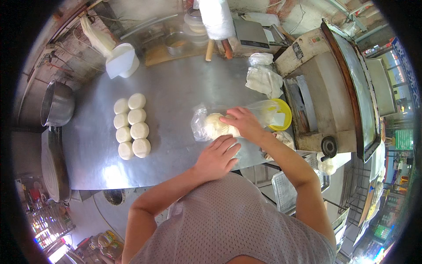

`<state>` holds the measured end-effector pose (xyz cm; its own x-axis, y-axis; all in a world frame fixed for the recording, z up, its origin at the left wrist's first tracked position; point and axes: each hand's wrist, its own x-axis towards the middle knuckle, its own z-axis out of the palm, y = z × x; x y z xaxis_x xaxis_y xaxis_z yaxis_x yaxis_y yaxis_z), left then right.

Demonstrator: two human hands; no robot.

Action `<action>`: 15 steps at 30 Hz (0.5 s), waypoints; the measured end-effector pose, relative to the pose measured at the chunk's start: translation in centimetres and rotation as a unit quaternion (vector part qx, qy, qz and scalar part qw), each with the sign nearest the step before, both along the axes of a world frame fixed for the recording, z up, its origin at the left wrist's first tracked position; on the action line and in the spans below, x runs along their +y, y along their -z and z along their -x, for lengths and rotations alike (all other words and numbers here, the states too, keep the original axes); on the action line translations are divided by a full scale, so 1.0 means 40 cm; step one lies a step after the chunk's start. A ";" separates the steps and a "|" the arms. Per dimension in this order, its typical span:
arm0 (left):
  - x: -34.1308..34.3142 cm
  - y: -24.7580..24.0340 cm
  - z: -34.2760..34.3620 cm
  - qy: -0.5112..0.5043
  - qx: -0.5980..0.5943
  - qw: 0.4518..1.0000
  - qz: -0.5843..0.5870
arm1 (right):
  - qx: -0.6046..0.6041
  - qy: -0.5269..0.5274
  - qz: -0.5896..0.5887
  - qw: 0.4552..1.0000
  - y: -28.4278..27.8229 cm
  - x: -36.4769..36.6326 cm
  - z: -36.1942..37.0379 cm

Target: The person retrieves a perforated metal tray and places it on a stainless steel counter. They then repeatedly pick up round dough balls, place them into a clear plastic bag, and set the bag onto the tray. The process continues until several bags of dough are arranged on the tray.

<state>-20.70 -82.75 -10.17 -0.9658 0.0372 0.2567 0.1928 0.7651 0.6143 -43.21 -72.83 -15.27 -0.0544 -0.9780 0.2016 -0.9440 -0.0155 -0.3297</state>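
Note:
A lump of pale dough [215, 126] lies on the metal worktop [176, 94], with a crumpled clear plastic bag [199, 122] around its left side. More clear plastic stretches from it to the yellow-rimmed tub [286, 114] at the right. My right hand [244, 124] grips the dough from above and the right, fingers curved over its top. Against its near side rests my left hand [216, 159], fingers stretched out, fingertips by the dough's lower edge. Several round, flattened dough pieces [136, 115] stand in two columns to the left.
White plastic scoops [122, 60] and a metal pot [58, 103] are at the left. Along the back are a steel bowl [176, 43], a plastic roll [217, 20] and a scale [251, 34]. A bulky metal appliance [327, 88] borders the right side, beside white cloths [263, 79].

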 end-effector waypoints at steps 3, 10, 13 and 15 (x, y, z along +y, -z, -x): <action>0.006 0.081 0.034 -0.046 -0.077 0.991 0.097 | 0.009 0.003 -0.008 1.000 -0.007 0.006 -0.006; 0.011 0.145 0.050 -0.073 -0.059 0.989 0.117 | -0.013 0.018 0.009 1.000 -0.008 0.004 -0.004; 0.010 0.145 0.049 -0.080 -0.060 0.987 0.124 | -0.049 0.058 -0.006 0.997 -0.013 -0.005 -0.001; 0.008 0.142 0.052 -0.082 -0.075 0.986 0.125 | -0.081 0.123 -0.051 0.988 -0.037 -0.022 -0.001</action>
